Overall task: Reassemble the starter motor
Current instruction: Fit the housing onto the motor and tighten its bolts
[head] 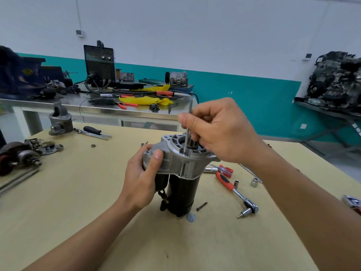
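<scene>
Vertically, the right hand [218, 130] pinches a through-bolt [188, 134] entering the upright starter motor [181, 186]; the left hand [141, 177] grips its housing [172, 154].

A white wall [195, 26] with a teal lower band [244, 90] stands behind the steel counter [93, 110]; a wooden counter [78, 192] lies before it.

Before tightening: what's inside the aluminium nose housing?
A dark pinion shows in the aluminium nose housing; the right hand, pinching a long bolt, covers the opening's right side, and deeper parts are hidden.
</scene>
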